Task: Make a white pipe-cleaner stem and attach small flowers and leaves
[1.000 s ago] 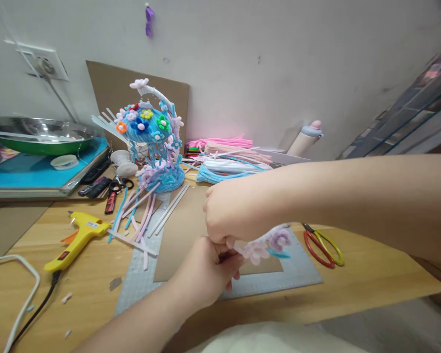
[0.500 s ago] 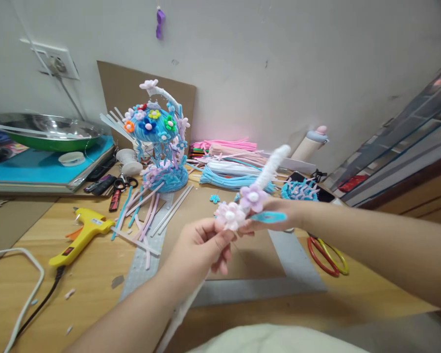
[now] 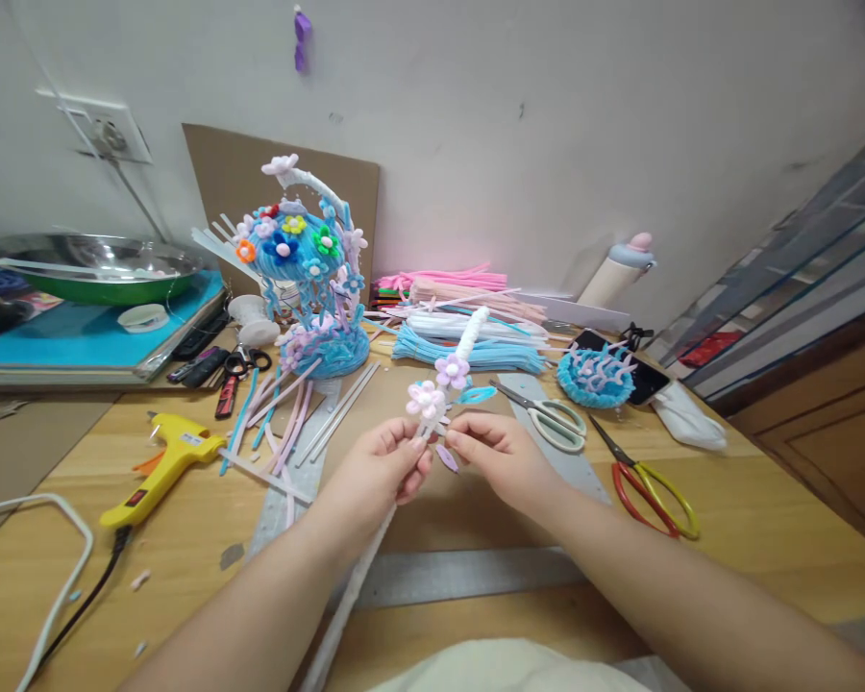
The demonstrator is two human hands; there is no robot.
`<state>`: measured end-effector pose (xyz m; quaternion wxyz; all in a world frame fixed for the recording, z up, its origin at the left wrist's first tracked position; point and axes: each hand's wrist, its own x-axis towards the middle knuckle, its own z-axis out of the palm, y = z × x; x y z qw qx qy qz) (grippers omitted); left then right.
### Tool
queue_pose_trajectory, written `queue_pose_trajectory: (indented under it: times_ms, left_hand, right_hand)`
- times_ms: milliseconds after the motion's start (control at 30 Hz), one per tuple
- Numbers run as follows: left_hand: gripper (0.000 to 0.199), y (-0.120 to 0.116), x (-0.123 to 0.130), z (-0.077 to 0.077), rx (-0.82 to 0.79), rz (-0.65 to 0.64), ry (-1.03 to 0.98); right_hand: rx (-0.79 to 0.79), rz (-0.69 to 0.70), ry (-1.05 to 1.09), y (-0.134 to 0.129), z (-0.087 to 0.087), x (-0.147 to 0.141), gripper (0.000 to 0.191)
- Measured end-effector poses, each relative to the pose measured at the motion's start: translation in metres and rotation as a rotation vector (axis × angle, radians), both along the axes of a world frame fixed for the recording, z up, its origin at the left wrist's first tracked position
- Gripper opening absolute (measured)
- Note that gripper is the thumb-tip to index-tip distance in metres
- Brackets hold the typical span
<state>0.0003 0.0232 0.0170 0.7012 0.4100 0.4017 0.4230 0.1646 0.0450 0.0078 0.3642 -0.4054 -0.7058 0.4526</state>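
My left hand (image 3: 385, 471) is closed around a white fuzzy-wrapped stem (image 3: 474, 332), which leans up and away over the cardboard. A pale pink flower (image 3: 426, 399) and a lilac flower (image 3: 452, 371) sit on the stem above my fingers. My right hand (image 3: 501, 457) is beside it, thumb and finger pinched together close to the stem; what lies between them is too small to make out. Just below those fingertips a small purple leaf-like piece (image 3: 447, 458) shows. A blue pipe-cleaner loop (image 3: 477, 394) juts out right of the stem. The stem's white tail hangs below my left hand.
Behind stands a blue jellyfish-shaped pipe-cleaner lamp (image 3: 303, 259) with flowers. Bundles of pipe cleaners (image 3: 468, 348) lie by the wall. A yellow glue gun (image 3: 162, 466) is at left; grey-handled scissors (image 3: 558, 423), red-yellow scissors (image 3: 649, 490) and a blue coral-like basket (image 3: 597, 377) are at right.
My right hand has drawn back from behind the flowers to the right side of the stem, its fingertips now pinched there. The stem has moved left and lower, uncovering the grey-handled scissors.
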Motion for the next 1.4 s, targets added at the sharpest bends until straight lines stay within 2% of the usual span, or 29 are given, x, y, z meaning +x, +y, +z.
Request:
queue_pose_trajectory:
  times_ms: [67,167,267,400,467,500,633,700,733,800,867,967,1067,1167,1400]
  left_hand:
    - [0.011,0.0,0.002,-0.003,0.009,0.05,0.075]
    - [0.011,0.0,0.006,-0.007,0.006,0.112,0.137]
    - [0.012,0.0,0.009,-0.01,-0.006,0.141,0.162]
    - [0.014,-0.005,0.011,-0.008,0.051,0.173,0.292]
    - [0.012,-0.009,0.011,-0.007,0.127,0.153,0.428]
    - [0.01,-0.011,0.011,-0.006,0.177,0.127,0.495]
    - [0.014,-0.019,0.01,-0.006,0.393,0.002,0.671]
    - [0.018,-0.023,0.01,-0.007,0.422,-0.085,0.686]
    - [0.019,-0.025,0.01,-0.007,0.41,-0.135,0.661]
    - [0.019,-0.028,0.011,-0.008,0.346,-0.237,0.561]
    - [0.015,-0.029,0.011,-0.007,0.254,-0.326,0.441]
    - [0.011,-0.031,0.01,-0.002,0.133,-0.452,0.281]
    - [0.012,-0.031,0.007,0.005,0.057,-0.538,0.161]
    - [0.015,-0.031,0.004,0.01,0.004,-0.569,0.116]
    - [0.021,-0.031,0.007,0.016,-0.014,-0.51,0.171]
  right_hand:
    - [0.084,-0.056,-0.067,-0.003,-0.003,0.001,0.024]
    - [0.297,-0.109,-0.273,-0.01,-0.006,0.002,0.022]
    - [0.6,-0.041,-0.53,-0.017,-0.001,0.002,0.022]
    - [0.955,0.101,-0.849,-0.023,0.025,0.001,0.019]
    - [1.037,0.216,-0.965,-0.024,0.042,-0.002,0.018]
    - [1.022,0.284,-0.969,-0.023,0.05,-0.003,0.018]
    - [0.657,0.481,-0.589,-0.006,0.072,-0.015,0.037]
    - [0.568,0.583,-0.532,0.008,0.081,-0.023,0.046]
    - [0.567,0.684,-0.595,0.015,0.086,-0.027,0.046]
    - [0.568,0.956,-0.872,0.025,0.096,-0.034,0.039]
    - [0.478,1.125,-1.1,0.03,0.106,-0.04,0.026]
    - [0.194,1.176,-1.177,0.032,0.115,-0.045,0.018]
    - [-0.132,1.202,-1.034,0.034,0.117,-0.046,0.017]
    - [-0.415,1.187,-0.887,0.038,0.114,-0.042,0.015]
    - [-0.728,1.043,-0.813,0.044,0.101,-0.03,0.005]
